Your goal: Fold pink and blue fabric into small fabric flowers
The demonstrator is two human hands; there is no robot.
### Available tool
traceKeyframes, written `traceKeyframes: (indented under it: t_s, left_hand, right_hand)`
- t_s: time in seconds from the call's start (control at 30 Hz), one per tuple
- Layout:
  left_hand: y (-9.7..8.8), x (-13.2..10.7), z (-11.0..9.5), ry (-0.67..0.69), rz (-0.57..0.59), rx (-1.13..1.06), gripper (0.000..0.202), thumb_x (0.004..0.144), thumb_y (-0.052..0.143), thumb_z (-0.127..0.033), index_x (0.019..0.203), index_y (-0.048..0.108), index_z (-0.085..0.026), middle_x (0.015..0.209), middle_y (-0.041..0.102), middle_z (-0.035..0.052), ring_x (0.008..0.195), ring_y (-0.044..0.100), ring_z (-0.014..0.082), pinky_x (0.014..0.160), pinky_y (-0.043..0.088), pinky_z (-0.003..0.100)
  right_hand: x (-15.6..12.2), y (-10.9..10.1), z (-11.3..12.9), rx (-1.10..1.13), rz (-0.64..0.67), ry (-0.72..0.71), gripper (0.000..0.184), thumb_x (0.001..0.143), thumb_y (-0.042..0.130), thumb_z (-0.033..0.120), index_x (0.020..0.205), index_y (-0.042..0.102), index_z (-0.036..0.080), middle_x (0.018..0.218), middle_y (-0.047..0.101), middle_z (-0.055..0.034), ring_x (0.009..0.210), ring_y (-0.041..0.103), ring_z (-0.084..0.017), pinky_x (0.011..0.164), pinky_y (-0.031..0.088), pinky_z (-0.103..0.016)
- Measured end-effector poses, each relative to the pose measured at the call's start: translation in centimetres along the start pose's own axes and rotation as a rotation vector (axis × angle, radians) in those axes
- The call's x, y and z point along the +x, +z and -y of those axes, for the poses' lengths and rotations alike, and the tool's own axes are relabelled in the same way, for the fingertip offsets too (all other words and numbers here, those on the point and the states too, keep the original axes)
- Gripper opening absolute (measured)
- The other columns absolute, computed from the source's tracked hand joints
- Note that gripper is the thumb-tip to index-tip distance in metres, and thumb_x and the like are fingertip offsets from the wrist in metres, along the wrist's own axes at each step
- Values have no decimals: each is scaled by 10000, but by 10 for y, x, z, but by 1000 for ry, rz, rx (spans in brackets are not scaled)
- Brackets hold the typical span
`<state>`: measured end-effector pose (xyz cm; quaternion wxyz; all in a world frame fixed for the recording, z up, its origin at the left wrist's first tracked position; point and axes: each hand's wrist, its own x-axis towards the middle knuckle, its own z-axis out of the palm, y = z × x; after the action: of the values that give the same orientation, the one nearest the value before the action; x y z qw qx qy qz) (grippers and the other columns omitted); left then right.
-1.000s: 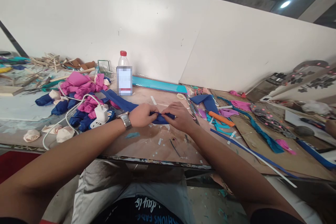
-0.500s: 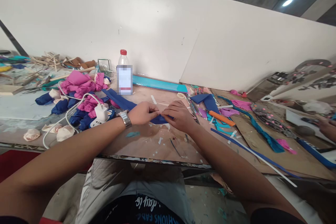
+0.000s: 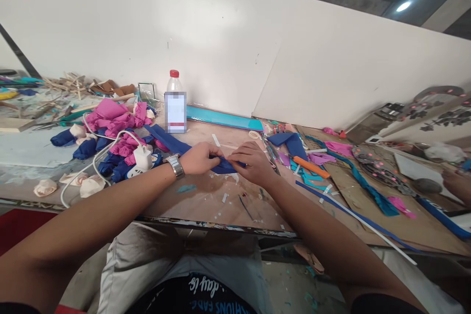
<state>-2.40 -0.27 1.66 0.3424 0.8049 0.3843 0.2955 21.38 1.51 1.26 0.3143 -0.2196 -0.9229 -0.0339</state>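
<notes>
A long dark blue strip (image 3: 171,141), of crepe paper or cloth, runs from beside the bottle to between my hands. My left hand (image 3: 201,158), with a watch at the wrist, pinches it between thumb and fingers. My right hand (image 3: 251,162) closes on the same strip just to the right, its fingertips almost meeting the left ones. The part under my fingers is hidden. The strip's lower fold shows below my hands, just above the tabletop (image 3: 206,206).
Pink and blue rolled paper flowers (image 3: 117,120) lie at left with a white charger and cable (image 3: 142,157). A red-capped bottle (image 3: 174,83) stands behind a phone (image 3: 175,113). To the right are an orange cutter (image 3: 311,167) and a white stick (image 3: 371,229). Another person's hand (image 3: 456,184) shows far right.
My hands stay nearly in place on the blue strip, with only slight finger movement. At far right, the other person's hand has shifted a little.
</notes>
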Motion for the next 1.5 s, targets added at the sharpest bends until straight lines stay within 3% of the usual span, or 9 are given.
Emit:
traceKeyframes:
  t_s: [0.4,0.5,0.63,0.87,1.07,1.27,1.5]
  left_hand:
    - [0,1,2,-22,-1,4,298,810,492,-177,940,758,-144,805,726,12,703,593,149,699,438,269]
    - [0,1,0,-14,-20,29,270,887,495,-266,850,732,-143,723,659,3,665,540,139,651,389,266]
    - [1,1,-2,-13,-40,53,381,944,522,-424,714,642,-145,588,494,-31,578,408,109,570,277,265]
    - [3,0,1,-11,-51,14,323,914,559,-391,725,643,-143,612,523,-31,583,420,101,567,288,254]
    - [2,0,0,-34,-43,-11,177,851,556,-240,780,686,-144,662,594,-24,611,476,105,599,333,254]
    - [4,0,0,-23,-35,-20,313,903,589,-403,766,683,-138,631,568,-21,583,442,102,561,307,251]
    - [4,0,0,20,-78,19,298,921,595,-395,816,723,-147,674,649,-4,603,505,113,593,344,253]
  right_hand:
    - [1,-1,-1,-22,-18,-30,170,964,635,224,980,786,298,932,793,-21,888,660,-205,888,473,-422]
    - [1,-1,-2,-26,-20,-36,167,966,635,230,978,788,298,923,791,-22,882,659,-205,887,475,-422]
    - [1,-1,0,-27,-13,-21,165,972,629,227,990,780,291,943,793,-25,903,665,-209,907,474,-432]
    - [1,0,3,-18,-39,26,107,961,673,280,1007,768,259,930,787,-43,933,646,-236,902,495,-437]
    - [1,0,2,-18,-44,16,115,970,655,268,993,768,269,930,787,-40,936,632,-238,897,495,-434]
    - [1,-1,2,-35,-26,14,108,964,662,249,1000,763,260,935,789,-38,951,639,-237,904,484,-429]
    - [2,-1,3,-30,-35,33,97,963,670,252,1022,746,245,938,785,-37,942,629,-240,898,481,-433]
